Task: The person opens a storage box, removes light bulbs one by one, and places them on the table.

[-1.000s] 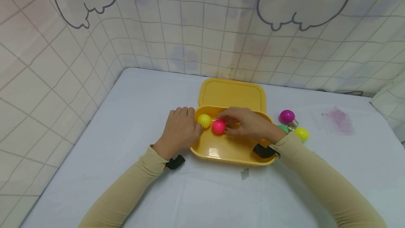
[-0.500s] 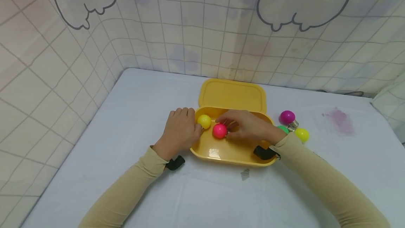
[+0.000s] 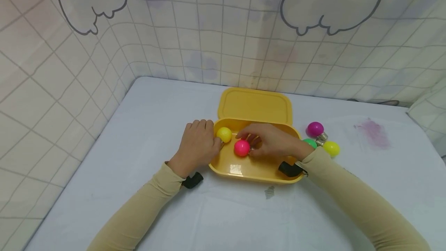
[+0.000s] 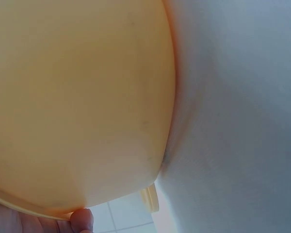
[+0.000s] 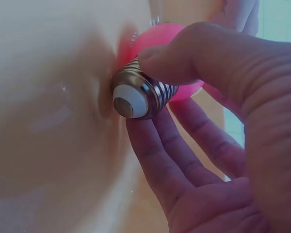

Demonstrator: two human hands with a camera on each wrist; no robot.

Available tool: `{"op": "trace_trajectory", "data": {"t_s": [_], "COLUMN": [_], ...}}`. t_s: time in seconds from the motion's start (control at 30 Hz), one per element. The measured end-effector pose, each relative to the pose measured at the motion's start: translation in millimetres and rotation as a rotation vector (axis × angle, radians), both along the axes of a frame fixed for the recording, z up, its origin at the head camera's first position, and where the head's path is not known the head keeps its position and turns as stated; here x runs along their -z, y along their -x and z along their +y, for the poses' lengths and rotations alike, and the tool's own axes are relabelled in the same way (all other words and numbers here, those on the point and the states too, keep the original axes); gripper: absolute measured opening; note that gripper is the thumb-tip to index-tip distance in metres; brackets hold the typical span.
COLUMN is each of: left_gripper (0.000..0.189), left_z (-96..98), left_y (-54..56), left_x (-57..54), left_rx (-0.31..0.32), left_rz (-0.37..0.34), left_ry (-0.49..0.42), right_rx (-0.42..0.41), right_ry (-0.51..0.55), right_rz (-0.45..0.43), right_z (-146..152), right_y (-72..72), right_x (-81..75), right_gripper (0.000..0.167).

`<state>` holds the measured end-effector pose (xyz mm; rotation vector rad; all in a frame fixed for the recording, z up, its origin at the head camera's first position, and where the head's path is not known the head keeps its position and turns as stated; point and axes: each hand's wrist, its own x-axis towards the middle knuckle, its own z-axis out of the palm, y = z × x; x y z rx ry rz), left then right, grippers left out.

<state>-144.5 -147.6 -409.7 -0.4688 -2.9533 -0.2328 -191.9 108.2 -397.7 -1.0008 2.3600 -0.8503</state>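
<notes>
A yellow plastic box (image 3: 256, 173) stands on the table with its lid folded back. My left hand (image 3: 196, 142) grips its left rim; in the left wrist view fingertips (image 4: 81, 221) curl over that rim. Inside, a yellow light bulb (image 3: 224, 134) lies at the far left corner, close to the left thumb. My right hand (image 3: 270, 138) reaches into the box and holds a pink light bulb (image 3: 242, 148) low over the bottom. In the right wrist view the thumb lies on the metal screw base (image 5: 145, 92), with fingers on its other side.
Outside the box's right side lie a purple bulb (image 3: 315, 129), a green bulb (image 3: 309, 143) partly behind the right forearm, and a second yellow bulb (image 3: 331, 149). The box lid (image 3: 256, 105) lies toward the grid-patterned cloth (image 3: 237, 42) at the back.
My right hand and the pink bulb have shifted slightly toward the near side of the box, away from the yellow bulb. My left hand stays on the rim.
</notes>
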Motion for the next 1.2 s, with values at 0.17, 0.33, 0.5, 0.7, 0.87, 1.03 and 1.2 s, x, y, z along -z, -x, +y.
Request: {"op": "trace_trajectory", "data": {"t_s": [0.17, 0.33, 0.5, 0.7, 0.87, 1.03, 1.2], "left_gripper": [0.018, 0.018, 0.019, 0.02, 0.02, 0.02, 0.021], "left_z": [-0.4, -0.3, 0.1, 0.1, 0.6, 0.9, 0.3], "left_y": [-0.1, -0.5, -0.9, -1.1, -1.1, -1.8, -1.6], "left_x": [0.4, 0.5, 0.0, 0.2, 0.2, -0.6, -0.7], "left_rx": [0.003, 0.005, 0.006, -0.002, -0.003, -0.002, 0.006], "left_rz": [0.01, 0.012, 0.007, -0.001, 0.001, -0.007, 0.012], "left_ry": [-0.005, -0.004, -0.001, -0.007, -0.005, -0.007, -0.01], "right_rx": [0.0, 0.001, 0.003, -0.001, -0.004, 0.004, 0.021], "right_ry": [-0.019, -0.018, -0.015, -0.021, -0.02, -0.009, 0.033], "right_rz": [0.004, -0.003, -0.001, -0.003, 0.01, 0.0, -0.016], "right_z": [-1, -1, 0, 0, 1, 2, 5], "right_y": [-1.8, -3.0, -3.3, -3.7, -5.2, -6.3, -6.0], "right_x": [-0.6, -0.5, 0.3, 0.6, -0.7, -3.4, -10.1], "right_gripper": [0.045, 0.046, 0.045, 0.047, 0.048, 0.05, 0.051]}}
